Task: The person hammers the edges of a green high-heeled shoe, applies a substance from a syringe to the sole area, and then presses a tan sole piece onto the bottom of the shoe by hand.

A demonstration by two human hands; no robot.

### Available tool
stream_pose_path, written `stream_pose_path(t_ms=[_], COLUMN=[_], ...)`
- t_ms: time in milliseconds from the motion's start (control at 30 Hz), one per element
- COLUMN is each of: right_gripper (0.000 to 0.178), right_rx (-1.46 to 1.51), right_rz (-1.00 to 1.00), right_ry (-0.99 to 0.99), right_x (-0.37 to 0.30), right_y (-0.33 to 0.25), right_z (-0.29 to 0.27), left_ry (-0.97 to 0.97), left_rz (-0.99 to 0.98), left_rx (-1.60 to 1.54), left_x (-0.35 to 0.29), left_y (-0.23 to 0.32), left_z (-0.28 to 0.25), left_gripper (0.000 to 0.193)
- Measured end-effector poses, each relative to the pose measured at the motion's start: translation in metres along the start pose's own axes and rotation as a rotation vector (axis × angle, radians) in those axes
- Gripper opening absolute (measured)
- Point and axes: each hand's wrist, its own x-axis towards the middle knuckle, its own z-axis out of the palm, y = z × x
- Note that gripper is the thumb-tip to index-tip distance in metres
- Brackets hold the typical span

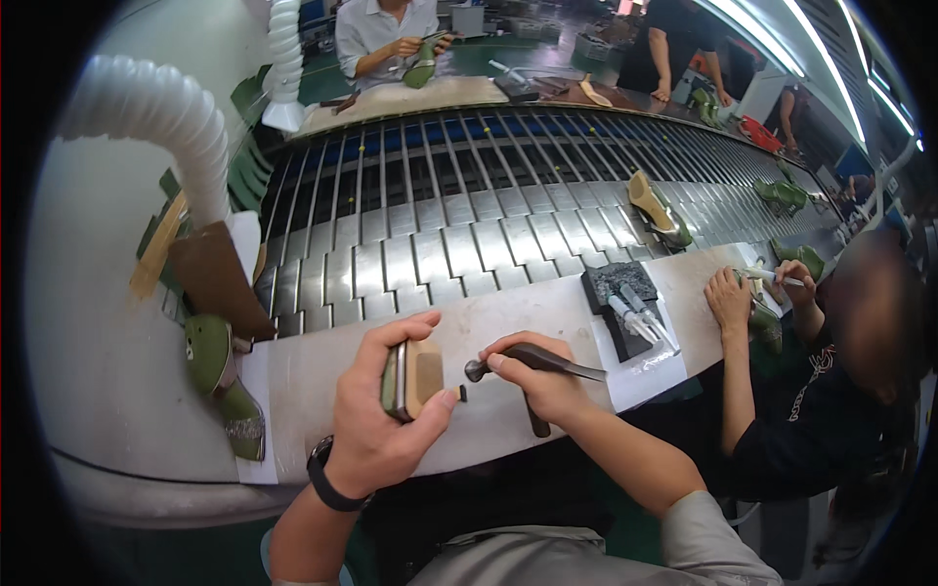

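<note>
Left of the dark block (606, 283), a green, tan-soled shoe (416, 383) is gripped by the left hand (376, 439), a hammer (539, 357) by the right hand (555, 393).

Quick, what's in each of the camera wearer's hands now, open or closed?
Left hand: closed around a tan-soled green shoe.
Right hand: closed around a dark metal hammer.
</note>
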Motion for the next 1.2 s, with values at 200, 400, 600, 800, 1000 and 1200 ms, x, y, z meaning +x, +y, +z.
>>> stream_pose_path(t_ms=[200,400,600,800,1000,1200], right_gripper=[0.035,0.031,0.027,0.037,0.038,0.037], right_rx=[0.045,-0.175,-0.185,-0.224,-0.171,-0.186], right_rz=[-0.674,-0.568,-0.437,-0.307,-0.296,-0.168], right_ry=[-0.092,-0.337,-0.343,-0.342,-0.218,-0.408], right_x=[-0.073,-0.073,-0.063,-0.071,-0.077,-0.075], right_y=[-0.101,-0.126,-0.137,-0.148,-0.142,-0.143], right_z=[0.006,0.014,0.009,0.011,0.02,0.018], left_ry=[0.098,0.135,0.132,0.107,0.108,0.065], left_rz=[0.148,0.174,0.316,0.347,0.384,0.439], left_rx=[0.024,0.112,0.165,0.14,0.154,0.235], left_x=[-0.011,-0.03,-0.041,-0.051,-0.061,-0.093], left_y=[-0.003,-0.004,-0.011,-0.01,-0.015,-0.031], left_z=[0.023,0.034,0.034,0.033,0.036,0.039], left_gripper=[0.063,0.068,0.077,0.079,0.078,0.071])
